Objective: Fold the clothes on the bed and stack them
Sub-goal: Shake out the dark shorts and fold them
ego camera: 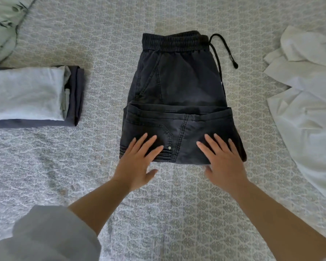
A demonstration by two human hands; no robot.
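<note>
Reaching forward from the bottom of the view, both your forearms stretch out over the bed (45, 166), the left one coming out of a pushed-up grey sleeve (51, 236). Your left hand (137, 162) lies palm down with its fingers straight and spread. Your right hand (222, 161) does the same, fingers fanned out flat.

The fingertips of both hands rest on the near, folded-up part of the dark trousers (177, 87); your palms and thumbs sit over the bedcover just short of the fabric's near edge. The trousers lie in the middle of the bed, waistband away from you, with one drawstring (224, 48) looping out to the right.

You have one pair of trousers under your hands, one stack of two folded garments (26, 95) well to the left, pale grey on top of dark blue, and one loose heap of white cloth (305, 95) at the right.
</note>
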